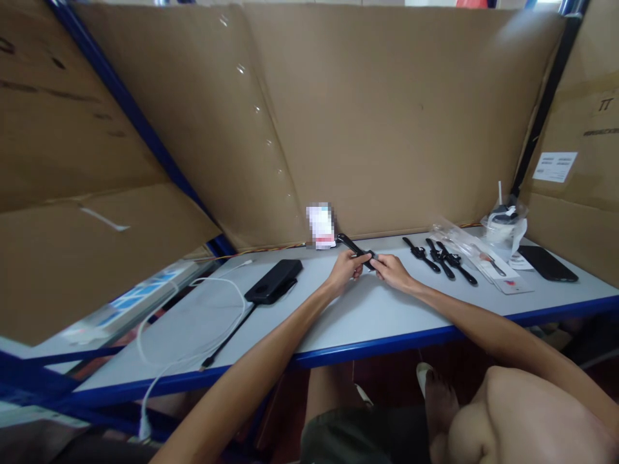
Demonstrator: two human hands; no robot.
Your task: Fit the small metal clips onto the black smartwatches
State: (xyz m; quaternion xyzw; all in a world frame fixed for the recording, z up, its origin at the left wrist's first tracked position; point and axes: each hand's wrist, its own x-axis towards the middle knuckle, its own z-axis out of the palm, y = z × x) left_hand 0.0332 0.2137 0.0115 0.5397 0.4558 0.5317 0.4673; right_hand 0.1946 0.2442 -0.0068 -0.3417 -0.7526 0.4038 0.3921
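With both hands I am holding a black tool (pixel 355 247) just over the worktop (pixel 387 316), near its centre. The fingers of my left hand (pixel 344 267) are clamping the tool along its handle, which is projecting forward and to the left, past that hand. The fingers of my right hand (pixel 393 272) are gripping the tool's other portion; this hand is hiding that end. Both thumbs are lying close together near the tool's middle.

To the right, three similar black tools (pixel 439 256) are lying side by side at a slant. Beyond them, clear plastic packaging (pixel 452 235), a lidded cup (pixel 500 232) with a straw and a flat black device (pixel 549 263) are occupying the right end. To the left, a black box-shaped device (pixel 275 281) is resting near a looping white cable (pixel 213 278). A pixelated item (pixel 321 225) is standing before the cardboard panel (pixel 387 129).
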